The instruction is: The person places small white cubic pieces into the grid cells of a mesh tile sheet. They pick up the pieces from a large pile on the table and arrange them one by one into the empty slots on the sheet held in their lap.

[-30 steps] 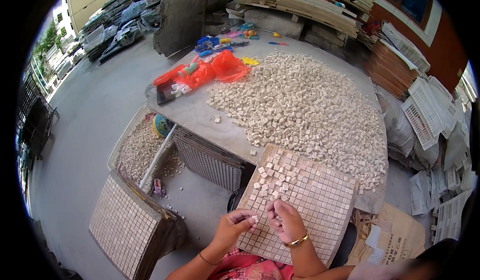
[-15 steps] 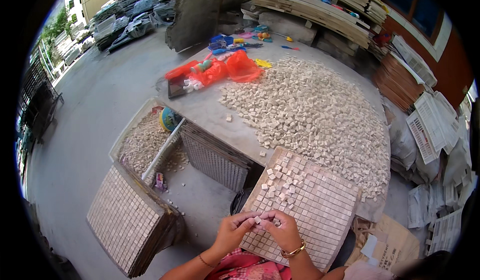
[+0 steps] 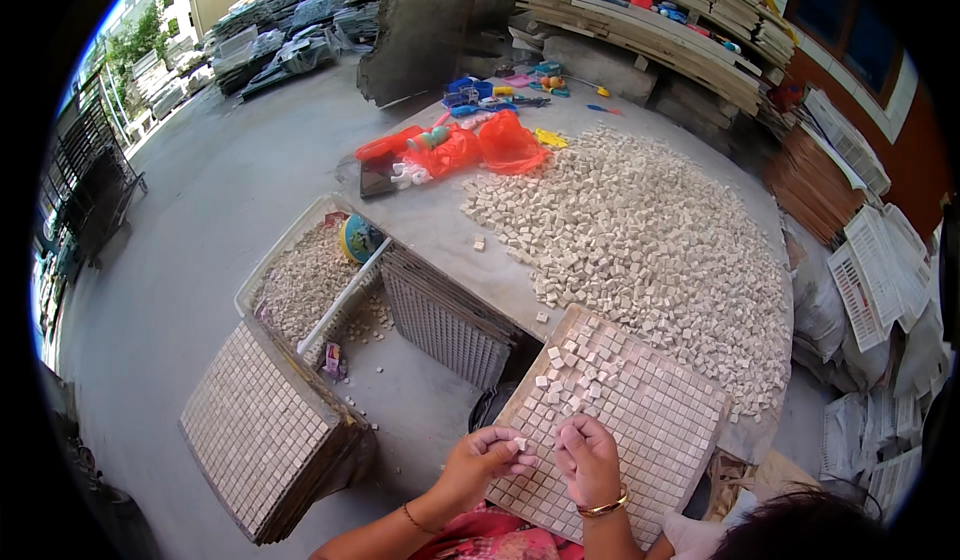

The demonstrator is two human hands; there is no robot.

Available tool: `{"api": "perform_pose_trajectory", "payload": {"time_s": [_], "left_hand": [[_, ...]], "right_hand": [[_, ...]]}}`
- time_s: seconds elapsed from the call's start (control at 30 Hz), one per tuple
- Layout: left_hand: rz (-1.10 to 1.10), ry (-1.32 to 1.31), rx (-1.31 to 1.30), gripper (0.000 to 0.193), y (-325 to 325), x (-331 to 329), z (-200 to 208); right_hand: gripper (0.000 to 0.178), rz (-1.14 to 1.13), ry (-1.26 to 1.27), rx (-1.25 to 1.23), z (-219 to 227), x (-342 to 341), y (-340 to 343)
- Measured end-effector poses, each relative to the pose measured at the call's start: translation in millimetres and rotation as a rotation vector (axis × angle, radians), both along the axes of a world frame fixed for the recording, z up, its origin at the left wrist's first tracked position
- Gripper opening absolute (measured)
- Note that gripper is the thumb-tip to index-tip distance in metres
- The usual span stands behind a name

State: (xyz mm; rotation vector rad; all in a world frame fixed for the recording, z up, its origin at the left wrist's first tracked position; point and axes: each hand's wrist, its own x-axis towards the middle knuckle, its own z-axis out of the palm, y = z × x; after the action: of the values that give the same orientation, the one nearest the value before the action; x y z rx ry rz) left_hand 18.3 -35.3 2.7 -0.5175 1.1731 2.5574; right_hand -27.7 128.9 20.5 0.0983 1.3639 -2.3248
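Note:
My left hand (image 3: 490, 457) pinches a small pale stone cube (image 3: 520, 444) between thumb and fingertips. A short gap away, my right hand (image 3: 588, 457) has its fingers bunched together; whatever they may hold is hidden. Both hands hover over the near left part of a square tile board (image 3: 655, 415), whose grid is mostly filled with pale stone pieces. Several loose cubes (image 3: 580, 370) lie scattered on top of the board's far left part. Beyond it, a big heap of the same cubes (image 3: 650, 235) spreads over the stone table.
At left stands a stack of filled tile boards (image 3: 262, 425), beside a white bin (image 3: 245, 295) of cubes. Grid boards (image 3: 440, 315) lean on the table's side. Red plastic bags (image 3: 455, 150) lie at the far side. A person's dark-haired head (image 3: 810, 530) shows at lower right.
My hands have parted, the small cube staying in the left one. The whole view has shifted slightly, and more of the dark-haired head shows at lower right.

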Motion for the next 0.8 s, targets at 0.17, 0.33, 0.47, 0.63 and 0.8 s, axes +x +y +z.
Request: {"api": "perform_pose_trajectory", "payload": {"time_s": [0.17,0.33,0.47,0.63,0.8], "left_hand": [[-0.103,0.151,-0.138,0.020,5,0,5],[-0.045,0.116,0.108,0.026,16,-2,-13],[-0.008,-0.204,0.517,0.026,37,-8,-22],[-0.063,-0.167,0.616,0.027,47,-6,-37],[-0.127,-0.013,0.773,0.027,43,-1,-50]], "right_hand": [[0.024,0.177,0.472,0.662,13,3,-5],[0.012,0.002,0.330,0.425,10,2,4],[0.014,0.000,0.374,0.433,6,0,11],[0.019,-0.062,0.725,0.599,12,14,-5],[0.016,0.187,0.673,0.709,43,26,-8]]}}
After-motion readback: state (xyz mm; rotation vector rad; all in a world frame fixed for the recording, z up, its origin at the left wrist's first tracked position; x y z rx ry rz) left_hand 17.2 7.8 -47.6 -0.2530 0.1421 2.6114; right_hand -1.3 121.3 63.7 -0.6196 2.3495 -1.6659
